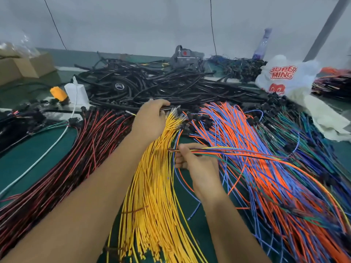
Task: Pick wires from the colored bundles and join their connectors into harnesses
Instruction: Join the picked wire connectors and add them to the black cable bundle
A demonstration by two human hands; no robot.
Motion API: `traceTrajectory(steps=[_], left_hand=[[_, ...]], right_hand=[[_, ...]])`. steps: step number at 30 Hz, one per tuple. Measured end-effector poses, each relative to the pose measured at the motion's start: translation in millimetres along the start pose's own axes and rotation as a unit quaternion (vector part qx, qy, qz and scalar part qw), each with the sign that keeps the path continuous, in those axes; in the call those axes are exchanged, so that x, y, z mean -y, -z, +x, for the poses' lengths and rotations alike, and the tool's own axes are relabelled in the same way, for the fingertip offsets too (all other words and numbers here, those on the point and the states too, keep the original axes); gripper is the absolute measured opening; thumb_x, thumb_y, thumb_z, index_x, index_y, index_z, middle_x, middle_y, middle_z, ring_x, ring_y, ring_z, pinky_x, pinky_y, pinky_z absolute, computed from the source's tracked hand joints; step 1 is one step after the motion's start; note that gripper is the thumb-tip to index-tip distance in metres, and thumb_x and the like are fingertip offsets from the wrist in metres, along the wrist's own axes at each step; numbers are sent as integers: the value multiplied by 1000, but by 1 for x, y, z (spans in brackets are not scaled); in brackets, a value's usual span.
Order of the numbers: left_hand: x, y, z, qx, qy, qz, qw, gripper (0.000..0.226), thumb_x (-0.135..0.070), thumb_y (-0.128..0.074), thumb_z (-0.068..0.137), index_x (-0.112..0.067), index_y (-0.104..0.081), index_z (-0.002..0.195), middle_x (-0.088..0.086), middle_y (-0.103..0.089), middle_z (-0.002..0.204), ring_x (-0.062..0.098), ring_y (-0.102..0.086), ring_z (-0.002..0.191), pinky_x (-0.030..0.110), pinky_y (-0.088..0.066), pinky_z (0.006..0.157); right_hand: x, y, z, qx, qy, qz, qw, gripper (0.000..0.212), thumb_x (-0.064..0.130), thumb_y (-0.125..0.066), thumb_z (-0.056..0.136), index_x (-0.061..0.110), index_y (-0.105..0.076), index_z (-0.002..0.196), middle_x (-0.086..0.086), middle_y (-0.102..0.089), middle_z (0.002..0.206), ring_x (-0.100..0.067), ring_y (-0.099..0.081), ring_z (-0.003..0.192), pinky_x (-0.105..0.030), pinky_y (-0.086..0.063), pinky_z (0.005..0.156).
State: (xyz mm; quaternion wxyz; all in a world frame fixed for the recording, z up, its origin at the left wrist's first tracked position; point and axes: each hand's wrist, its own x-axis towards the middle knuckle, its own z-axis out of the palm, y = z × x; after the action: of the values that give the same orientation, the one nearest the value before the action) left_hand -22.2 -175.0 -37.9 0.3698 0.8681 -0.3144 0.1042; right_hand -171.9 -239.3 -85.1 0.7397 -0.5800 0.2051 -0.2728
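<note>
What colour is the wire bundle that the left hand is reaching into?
Yellow. The left hand touches the terminal end of the yellow wire bundle, seen in the head view.

Far across my green surface point(28, 149) a white plastic bag point(284, 76) printed with red letters slumps at the right, a pale cloth point(326, 118) just below it. At the left sit cardboard boxes point(24, 67), an orange roll point(58, 93) and a white bottle point(77, 94). A purple-labelled bottle point(263, 44) stands against the wall point(133, 19).
</note>
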Motion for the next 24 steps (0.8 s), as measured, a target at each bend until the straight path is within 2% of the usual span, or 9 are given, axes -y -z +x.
traceTrajectory(steps=[2,4,8,12,14,16,19,21,24], left_hand=[[14,-8,17,48,12,132,990,43,-12,-44,97,-22,-43,139,5,-44,146,28,-26,142,52,-22,114],[29,-10,28,96,65,235,965,46,-18,-40,97,-21,-38,143,6,-42,147,27,-25,142,55,-9,117],[48,-7,38,93,32,376,921,36,-23,-43,94,-20,-58,127,9,-56,125,30,-47,122,47,-28,108],[48,5,43,88,-4,395,915,31,-27,-60,88,-15,-62,116,11,-58,111,33,-56,108,42,-42,90],[42,20,42,45,-26,366,929,31,-15,-62,85,-12,-59,116,13,-57,105,36,-59,99,42,-45,82],[36,37,42,-24,-64,325,943,27,-4,-52,87,-10,-54,114,14,-59,99,37,-59,90,43,-44,70],[32,60,31,-74,-185,328,923,20,-23,-41,99,-10,-55,103,12,-61,86,34,-55,82,39,-36,66],[36,72,9,-67,-239,334,909,38,-37,-29,102,-16,-52,80,5,-52,69,27,-48,67,38,-37,65],[50,82,-35,-40,-241,362,900,58,-48,-18,100,-21,-43,55,-2,-35,50,21,-37,48,28,-30,53]], right_hand=[[0,1,-1,8,-1,3,1000,12,6,-65,90,7,-68,79,-3,-65,58,-13,-62,53,-21,-52,53],[1,2,-1,10,0,4,1000,9,6,-64,90,4,-67,82,-3,-65,58,-12,-62,54,-20,-51,53],[3,0,-1,8,-2,10,1000,9,6,-63,91,3,-66,83,-2,-64,56,-11,-61,51,-21,-52,52],[4,1,-3,5,-2,16,1000,11,6,-62,92,2,-65,82,-2,-63,55,-11,-60,51,-22,-52,51],[4,1,-2,5,-2,17,1000,13,7,-61,92,4,-66,81,-2,-63,56,-12,-60,51,-23,-53,52],[3,0,-1,0,-2,21,1000,13,7,-61,92,5,-65,79,-2,-63,55,-12,-60,51,-23,-53,52],[1,-1,0,-7,2,23,1000,14,7,-62,92,5,-65,78,-2,-63,55,-12,-59,50,-22,-52,51],[0,-1,1,-15,8,24,1000,15,7,-61,92,5,-65,78,-2,-63,54,-12,-60,49,-21,-51,50],[-1,-1,1,-32,12,35,999,19,6,-61,93,7,-65,74,-2,-64,54,-13,-60,49,-22,-52,50]])
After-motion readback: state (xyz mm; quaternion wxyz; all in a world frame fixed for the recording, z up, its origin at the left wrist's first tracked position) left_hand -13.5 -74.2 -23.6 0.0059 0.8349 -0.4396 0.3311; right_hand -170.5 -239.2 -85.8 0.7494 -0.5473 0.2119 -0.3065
